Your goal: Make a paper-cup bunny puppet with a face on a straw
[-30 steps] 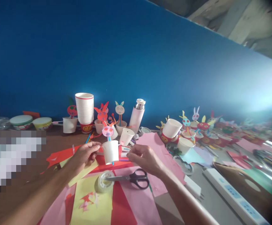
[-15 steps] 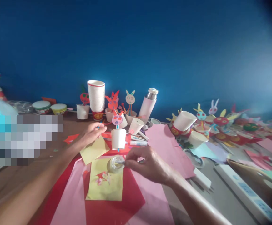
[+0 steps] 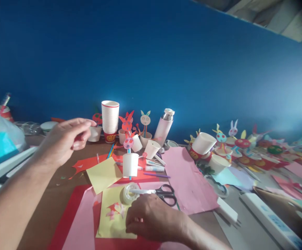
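My left hand [image 3: 67, 140] is raised at the left, above the brown table. Its fingers are bent together; no object shows between them. My right hand [image 3: 153, 217] is low over the yellow paper [image 3: 106, 225], fingers curled down and bunched, their tips partly hidden. Small red and pink paper scraps [image 3: 116, 210] lie just left of it. Above that hand, scissors [image 3: 165, 194] with dark handles rest with their blades against a tape roll [image 3: 128, 196]. Beyond the roll stands a white paper cup [image 3: 130, 165] with a pink paper rabbit head [image 3: 128, 143] above it on a blue stick.
A tall stack of paper cups [image 3: 110, 118] and a pink thermos [image 3: 164, 128] stand by the blue wall. More cup figures [image 3: 221, 139] crowd the right. Pink paper [image 3: 187, 180], markers [image 3: 154, 168], pencils [image 3: 110, 150] and a power strip [image 3: 270, 218] lie around.
My left hand has moved left and up, away from the pencils. My right hand has come down toward me, uncovering the scissors. The view has tilted slightly upward.
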Demonstrator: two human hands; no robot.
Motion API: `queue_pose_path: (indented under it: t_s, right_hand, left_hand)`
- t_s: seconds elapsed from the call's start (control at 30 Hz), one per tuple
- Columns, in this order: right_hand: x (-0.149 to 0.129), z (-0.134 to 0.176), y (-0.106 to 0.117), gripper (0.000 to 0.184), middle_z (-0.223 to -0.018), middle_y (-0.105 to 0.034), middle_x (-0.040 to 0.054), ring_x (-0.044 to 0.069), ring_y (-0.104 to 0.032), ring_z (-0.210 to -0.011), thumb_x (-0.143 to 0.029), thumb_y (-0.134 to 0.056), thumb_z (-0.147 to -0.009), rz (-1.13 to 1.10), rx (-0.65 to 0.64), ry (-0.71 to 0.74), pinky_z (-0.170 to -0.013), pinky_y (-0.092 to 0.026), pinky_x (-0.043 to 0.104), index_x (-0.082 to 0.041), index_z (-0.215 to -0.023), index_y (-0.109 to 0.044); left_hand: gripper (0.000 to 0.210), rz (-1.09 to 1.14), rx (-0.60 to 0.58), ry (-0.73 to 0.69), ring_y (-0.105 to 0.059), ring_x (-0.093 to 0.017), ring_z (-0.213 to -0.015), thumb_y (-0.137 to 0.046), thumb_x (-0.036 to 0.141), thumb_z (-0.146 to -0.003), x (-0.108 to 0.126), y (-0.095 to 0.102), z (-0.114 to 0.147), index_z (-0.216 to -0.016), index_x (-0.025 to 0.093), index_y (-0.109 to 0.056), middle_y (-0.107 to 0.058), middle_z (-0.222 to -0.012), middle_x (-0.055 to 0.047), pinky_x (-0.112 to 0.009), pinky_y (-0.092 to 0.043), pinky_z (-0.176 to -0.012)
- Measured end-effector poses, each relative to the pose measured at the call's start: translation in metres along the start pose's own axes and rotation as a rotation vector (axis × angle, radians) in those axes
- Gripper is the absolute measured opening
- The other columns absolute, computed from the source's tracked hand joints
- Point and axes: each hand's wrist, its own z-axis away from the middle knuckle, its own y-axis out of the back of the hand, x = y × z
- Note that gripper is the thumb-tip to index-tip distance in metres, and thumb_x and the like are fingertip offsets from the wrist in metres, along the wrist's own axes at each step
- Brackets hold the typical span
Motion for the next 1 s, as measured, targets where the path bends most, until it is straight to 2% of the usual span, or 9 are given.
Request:
queue_pose_path:
  t_s: [0.1, 0.2, 0.27, 0.37, 0.47, 0.53, 0.67, 0.83, 1.0]
  right_hand:
    - [0.013, 0.010, 0.025, 0.011, -0.070, -0.071, -0.0020, 0.015, -0.064, -0.066, -0.023, -0.060, -0.077, 0.033, -0.056, -0.106, -0.058, -0.039, 0.021, -0.025, -0.076, -0.072]
    - [0.033, 0.023, 0.053, 0.017, -0.071, -0.070, -0.0016, 0.015, -0.062, -0.064, -0.019, -0.057, -0.075, 0.034, 0.081, -0.312, -0.056, -0.037, 0.022, -0.026, -0.074, -0.072]
    - [0.047, 0.028, 0.062, 0.015, -0.072, -0.070, -0.0014, 0.015, -0.062, -0.065, -0.020, -0.059, -0.073, 0.008, 0.080, -0.365, -0.056, -0.037, 0.022, -0.026, -0.076, -0.072]
    - [0.061, 0.027, 0.057, 0.017, -0.082, -0.070, -0.0002, 0.018, -0.062, -0.073, -0.024, -0.065, -0.070, 0.013, 0.050, -0.375, -0.060, -0.038, 0.023, -0.026, -0.085, -0.071]
    - [0.065, 0.018, 0.040, 0.025, -0.088, -0.069, 0.0003, 0.019, -0.060, -0.080, -0.028, -0.072, -0.064, 0.026, 0.055, -0.297, -0.066, -0.039, 0.025, -0.027, -0.089, -0.070]
    - [0.065, 0.013, 0.029, 0.025, -0.083, -0.068, 0.0002, 0.019, -0.059, -0.078, -0.031, -0.074, -0.062, 0.043, 0.063, -0.248, -0.067, -0.039, 0.025, -0.026, -0.086, -0.071]
    - [0.066, 0.008, 0.018, 0.012, -0.076, -0.068, 0.0005, 0.017, -0.058, -0.071, -0.029, -0.069, -0.068, 0.088, 0.074, -0.223, -0.066, -0.038, 0.025, -0.024, -0.079, -0.071]
    - [0.069, 0.011, 0.023, 0.015, -0.080, -0.070, -0.0001, 0.017, -0.060, -0.073, -0.025, -0.066, -0.071, 0.068, 0.047, -0.240, -0.067, -0.040, 0.024, -0.026, -0.085, -0.071]
    - [0.071, 0.015, 0.038, 0.015, -0.085, -0.069, -0.0024, 0.014, -0.061, -0.073, -0.025, -0.063, -0.075, -0.206, 0.121, -0.238, -0.064, -0.041, 0.021, -0.025, -0.089, -0.069]
  left_hand:
    - [0.018, -0.082, -0.093, 0.089, -0.030, -0.003, -0.039, -0.062, 0.032, -0.074, -0.009, -0.013, 0.003, -0.079, 0.015, -0.064, -0.042, -0.049, 0.005, -0.015, -0.018, -0.035]
    - [0.022, -0.152, -0.155, 0.151, -0.033, -0.005, -0.045, -0.063, 0.037, -0.072, -0.015, -0.024, 0.008, -0.080, 0.017, -0.065, -0.043, -0.052, 0.004, -0.014, -0.021, -0.038]
    - [0.024, -0.182, -0.189, 0.179, -0.033, -0.006, -0.046, -0.063, 0.039, -0.071, -0.020, -0.029, 0.011, -0.081, 0.018, -0.065, -0.042, -0.051, 0.004, -0.015, -0.024, -0.039]
    - [0.025, -0.215, -0.233, 0.235, -0.033, -0.007, -0.047, -0.062, 0.042, -0.071, -0.026, -0.035, 0.015, -0.081, 0.019, -0.065, -0.043, -0.053, 0.004, -0.016, -0.024, -0.041]
    - [0.024, -0.229, -0.282, 0.267, -0.030, -0.007, -0.046, -0.062, 0.042, -0.072, -0.032, -0.040, 0.018, -0.083, 0.020, -0.064, -0.043, -0.054, 0.004, -0.016, -0.021, -0.040]
    - [0.025, -0.228, -0.316, 0.276, -0.030, -0.007, -0.045, -0.062, 0.042, -0.072, -0.034, -0.043, 0.020, -0.085, 0.020, -0.065, -0.043, -0.052, 0.004, -0.016, -0.021, -0.040]
    - [0.026, -0.212, -0.332, 0.289, -0.030, -0.009, -0.044, -0.065, 0.042, -0.069, -0.036, -0.049, 0.022, -0.081, 0.019, -0.067, -0.043, -0.050, 0.003, -0.017, -0.021, -0.039]
    - [0.026, -0.207, -0.349, 0.311, -0.029, -0.008, -0.043, -0.066, 0.043, -0.066, -0.037, -0.055, 0.023, -0.075, 0.019, -0.067, -0.044, -0.048, 0.002, -0.017, -0.021, -0.038]
    - [0.026, -0.205, -0.396, 0.324, -0.027, -0.007, -0.042, -0.063, 0.043, -0.070, -0.042, -0.059, 0.025, -0.076, 0.019, -0.066, -0.043, -0.050, 0.003, -0.018, -0.018, -0.039]
